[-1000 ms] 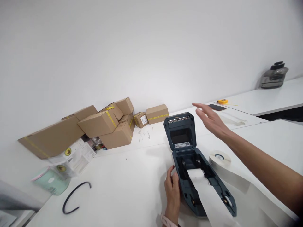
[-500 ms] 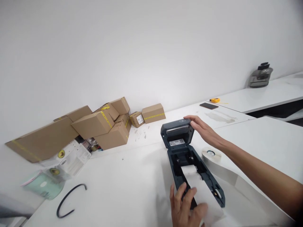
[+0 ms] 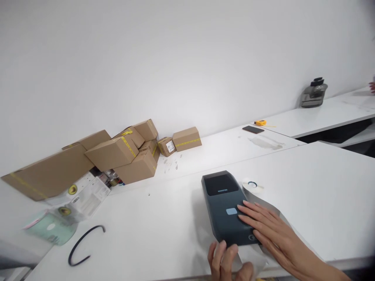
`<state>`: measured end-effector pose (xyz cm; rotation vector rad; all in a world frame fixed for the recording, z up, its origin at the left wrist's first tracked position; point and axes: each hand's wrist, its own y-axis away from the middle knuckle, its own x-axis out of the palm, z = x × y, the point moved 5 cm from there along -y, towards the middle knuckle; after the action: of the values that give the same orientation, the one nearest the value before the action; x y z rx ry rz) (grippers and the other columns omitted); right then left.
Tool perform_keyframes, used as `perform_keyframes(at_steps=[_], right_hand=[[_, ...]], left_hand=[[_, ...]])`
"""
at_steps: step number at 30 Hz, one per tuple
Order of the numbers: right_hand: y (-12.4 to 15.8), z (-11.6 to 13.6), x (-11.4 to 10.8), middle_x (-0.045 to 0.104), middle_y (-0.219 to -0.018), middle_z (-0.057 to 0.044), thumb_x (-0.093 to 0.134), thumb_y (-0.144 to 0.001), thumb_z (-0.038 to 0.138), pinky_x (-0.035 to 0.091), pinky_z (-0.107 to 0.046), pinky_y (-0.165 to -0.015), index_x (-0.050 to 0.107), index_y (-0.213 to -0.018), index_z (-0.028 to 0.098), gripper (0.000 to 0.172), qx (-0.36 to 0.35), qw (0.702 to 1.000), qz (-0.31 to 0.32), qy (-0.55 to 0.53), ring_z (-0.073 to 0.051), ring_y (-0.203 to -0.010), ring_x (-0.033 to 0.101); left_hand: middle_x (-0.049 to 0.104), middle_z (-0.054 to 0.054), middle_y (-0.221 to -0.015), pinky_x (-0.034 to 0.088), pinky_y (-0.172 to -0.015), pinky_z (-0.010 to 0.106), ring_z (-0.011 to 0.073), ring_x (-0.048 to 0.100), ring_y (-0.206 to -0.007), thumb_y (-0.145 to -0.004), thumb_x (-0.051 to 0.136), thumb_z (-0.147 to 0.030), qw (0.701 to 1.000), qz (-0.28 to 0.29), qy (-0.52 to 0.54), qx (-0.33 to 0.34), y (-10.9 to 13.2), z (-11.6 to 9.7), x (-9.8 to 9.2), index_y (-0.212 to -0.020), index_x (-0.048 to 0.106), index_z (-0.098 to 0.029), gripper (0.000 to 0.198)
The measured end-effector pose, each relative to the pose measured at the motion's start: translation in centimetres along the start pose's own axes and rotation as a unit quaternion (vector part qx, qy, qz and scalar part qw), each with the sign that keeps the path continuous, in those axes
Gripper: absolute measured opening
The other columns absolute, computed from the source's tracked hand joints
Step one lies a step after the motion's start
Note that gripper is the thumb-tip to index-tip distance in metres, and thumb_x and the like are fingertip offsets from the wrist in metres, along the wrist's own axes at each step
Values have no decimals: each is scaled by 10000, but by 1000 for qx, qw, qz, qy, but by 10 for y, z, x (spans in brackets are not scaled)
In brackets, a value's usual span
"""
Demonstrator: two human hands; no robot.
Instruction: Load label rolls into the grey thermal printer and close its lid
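A dark blue label printer [image 3: 224,203] lies on the white table [image 3: 146,230] with its lid down. My right hand [image 3: 271,230] lies flat on the lid's near end, fingers stretched out. My left hand [image 3: 227,263] is at the printer's front edge, its fingers bent around the white paper strip [image 3: 252,255] that comes out there. A white label roll [image 3: 252,186] sits just right of the printer, and its paper runs back along the printer's right side.
Several cardboard boxes [image 3: 123,154] are stacked at the back left, with plastic packets [image 3: 84,195] and a green roll [image 3: 51,228] beside them. A black curved cable [image 3: 83,244] lies front left. A phone [image 3: 252,129], a yellow tape measure [image 3: 259,122] and a grey device [image 3: 313,93] stand further right.
The printer's lid, held open a second ago, has come down shut under my right hand. My left hand moved from the printer's left side to the paper at its front.
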<state>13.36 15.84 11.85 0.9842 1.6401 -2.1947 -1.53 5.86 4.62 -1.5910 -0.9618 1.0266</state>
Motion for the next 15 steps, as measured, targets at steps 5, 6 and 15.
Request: perform_keyframes(at_steps=[5, 6, 15], right_hand=[[16, 7, 8, 543, -1544, -19, 500, -1004, 293, 532, -426, -1109, 487, -1522, 303, 519, 84, 996, 32, -3, -261, -1428, 513], [19, 7, 11, 531, -1554, -17, 475, -1014, 294, 530, -434, -1110, 487, -1520, 309, 506, 106, 994, 27, -16, -261, -1440, 499], [33, 11, 42, 558, -1522, -30, 323, -1059, 218, 402, -413, -1219, 577, -1414, 264, 438, 196, 967, -100, -127, -223, -1502, 402]], left_hand=[[591, 229, -1434, 391, -1189, 529, 357, 341, -1525, -1001, 459, -374, 982, 169, -75, 36, -8, 20, 7, -1377, 572, -70, 497], [560, 232, -1469, 356, -1214, 535, 350, 338, -1528, -1018, 420, -342, 978, 186, -78, 55, -13, 23, 9, -1413, 535, -47, 507], [639, 174, -1346, 427, -1193, 480, 293, 461, -1463, -1032, 421, -254, 985, 164, -30, 44, -28, 27, 16, -1297, 623, -119, 360]])
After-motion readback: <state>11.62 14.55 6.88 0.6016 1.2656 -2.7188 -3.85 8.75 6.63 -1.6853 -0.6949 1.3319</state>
